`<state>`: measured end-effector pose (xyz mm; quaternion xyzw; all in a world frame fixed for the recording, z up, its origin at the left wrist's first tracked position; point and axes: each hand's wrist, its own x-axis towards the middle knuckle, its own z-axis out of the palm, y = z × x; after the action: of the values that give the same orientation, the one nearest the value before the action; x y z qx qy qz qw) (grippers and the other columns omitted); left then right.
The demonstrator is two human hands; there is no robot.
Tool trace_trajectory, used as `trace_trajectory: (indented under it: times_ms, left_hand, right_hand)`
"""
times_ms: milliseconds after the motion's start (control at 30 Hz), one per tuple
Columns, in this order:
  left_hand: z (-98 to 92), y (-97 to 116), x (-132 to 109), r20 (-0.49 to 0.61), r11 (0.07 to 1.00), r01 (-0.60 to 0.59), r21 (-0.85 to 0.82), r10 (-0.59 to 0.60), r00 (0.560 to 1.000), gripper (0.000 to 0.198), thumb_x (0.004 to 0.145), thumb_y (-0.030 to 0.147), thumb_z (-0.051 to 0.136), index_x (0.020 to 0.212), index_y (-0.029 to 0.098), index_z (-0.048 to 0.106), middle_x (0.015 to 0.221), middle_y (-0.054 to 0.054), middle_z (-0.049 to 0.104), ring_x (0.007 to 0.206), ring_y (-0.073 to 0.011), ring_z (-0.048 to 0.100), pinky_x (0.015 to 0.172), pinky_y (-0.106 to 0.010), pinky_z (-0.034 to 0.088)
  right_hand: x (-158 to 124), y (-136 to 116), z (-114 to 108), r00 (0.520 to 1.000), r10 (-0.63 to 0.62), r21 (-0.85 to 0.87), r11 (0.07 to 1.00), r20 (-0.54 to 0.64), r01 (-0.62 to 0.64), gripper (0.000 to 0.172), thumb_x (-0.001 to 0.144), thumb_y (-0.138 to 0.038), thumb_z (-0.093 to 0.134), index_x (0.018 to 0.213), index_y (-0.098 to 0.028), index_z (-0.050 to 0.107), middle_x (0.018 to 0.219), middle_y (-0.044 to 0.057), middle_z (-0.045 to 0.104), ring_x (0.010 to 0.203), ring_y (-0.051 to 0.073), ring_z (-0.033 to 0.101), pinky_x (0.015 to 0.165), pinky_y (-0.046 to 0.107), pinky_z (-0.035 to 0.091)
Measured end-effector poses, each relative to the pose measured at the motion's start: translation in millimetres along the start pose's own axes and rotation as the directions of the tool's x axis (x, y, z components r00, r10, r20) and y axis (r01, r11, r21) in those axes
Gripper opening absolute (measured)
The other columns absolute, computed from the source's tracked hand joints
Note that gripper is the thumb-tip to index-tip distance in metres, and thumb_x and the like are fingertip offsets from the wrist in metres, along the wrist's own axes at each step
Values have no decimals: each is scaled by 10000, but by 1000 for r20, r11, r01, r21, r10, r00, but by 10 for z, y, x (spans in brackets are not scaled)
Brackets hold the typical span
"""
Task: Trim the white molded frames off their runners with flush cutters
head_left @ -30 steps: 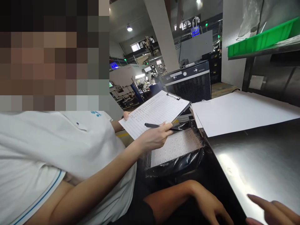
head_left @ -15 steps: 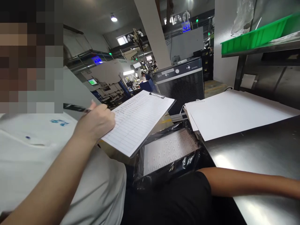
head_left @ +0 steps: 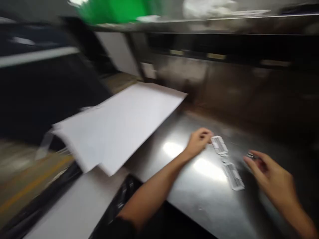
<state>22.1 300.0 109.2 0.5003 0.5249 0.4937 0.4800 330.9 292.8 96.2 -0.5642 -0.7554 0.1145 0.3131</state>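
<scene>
Over the metal table, the pinched fingers of my left hand [head_left: 199,141] are at the upper end of a white plastic frame piece [head_left: 219,145]. This piece has two rectangular frames joined end to end by a narrow link, with greyish insides blurred by motion. To its right, my right hand [head_left: 272,176] pinches a small shiny metal piece [head_left: 251,155] between thumb and fingertips, apart from the frame. What kind of part the metal piece is, I cannot make out.
Large white sheets [head_left: 119,119] overhang the left edge of the metal table [head_left: 194,199]. Below them is a box lined with black plastic [head_left: 124,192]. A shelf [head_left: 224,25] with a green bin [head_left: 117,10] runs above. A dark machine [head_left: 45,89] stands at far left.
The view has swung right, from the co-worker writing on a clipboard to the tabletop. Both my hands, the white frame piece and the small metal piece are now visible.
</scene>
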Motion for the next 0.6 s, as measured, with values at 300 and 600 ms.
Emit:
trace_trajectory:
  times_ms: [300,600]
  left_hand:
    - [369,-501,207,59,1000,18,20,-19,998,427,962,589,769,968,164,718,793,-31,671,619,-135,556,561,-225,423]
    - [343,-578,330,-71,986,56,157,-45,996,633,892,612,794,1315,149,705,1099,-76,695,649,-126,573,585,-242,418]
  right_hand:
    - [-161,-89,309,981,144,18,990,-129,-143,520,1097,-693,640,1183,-202,789,745,-14,626,636,158,608,625,286,461]
    - [-205,-205,531,994,-108,61,992,11,107,168,1141,-188,635,1135,-230,798,1010,-2,773,823,164,742,719,294,501]
